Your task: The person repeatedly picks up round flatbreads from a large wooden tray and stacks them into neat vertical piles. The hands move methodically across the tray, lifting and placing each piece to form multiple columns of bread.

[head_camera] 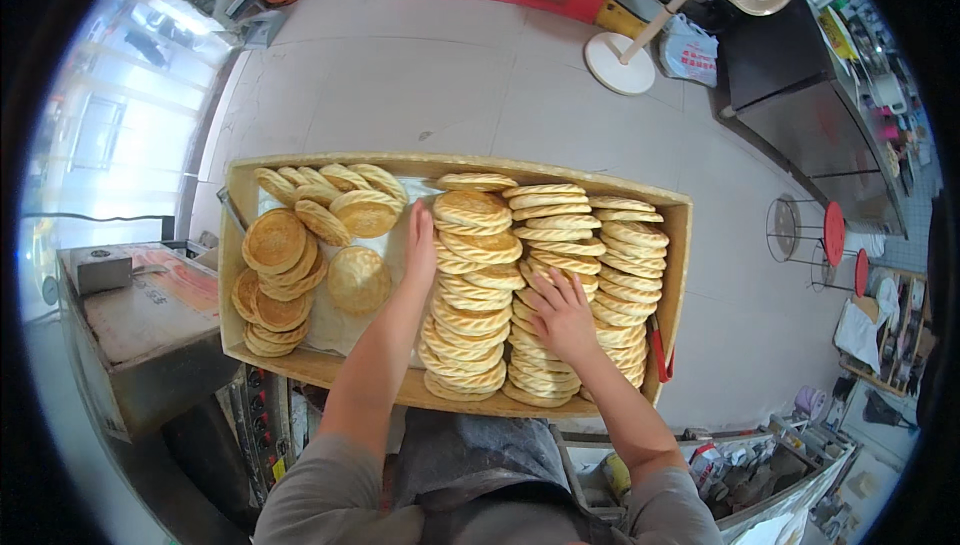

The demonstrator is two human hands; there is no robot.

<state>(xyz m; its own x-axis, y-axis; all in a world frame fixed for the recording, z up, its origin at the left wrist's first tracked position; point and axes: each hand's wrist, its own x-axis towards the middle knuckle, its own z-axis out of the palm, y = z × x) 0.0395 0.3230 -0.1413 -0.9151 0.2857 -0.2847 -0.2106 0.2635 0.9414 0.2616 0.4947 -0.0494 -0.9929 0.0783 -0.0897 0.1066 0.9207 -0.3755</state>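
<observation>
A shallow wooden tray (450, 389) lined with pale cloth (409, 245) lies before me, full of round flatbreads with twisted rims. Three rows of flatbreads (469, 320) stand on edge or tilted in its right half. My left hand (422, 239) is held upright, palm side against the upper left side of the nearest row. Across the middle row rests my right hand (564, 320), fingers spread on the breads. Looser flatbreads (281, 245) pile at the tray's left, and a single one (359, 280) lies flat on the cloth.
A red-handled tool (661, 350) is tucked at the tray's right wall. At the left stands a metal appliance (142, 312). Beyond are a standing fan (630, 57), a red sign (510, 1), red stools (833, 234) and a dark cabinet (780, 65).
</observation>
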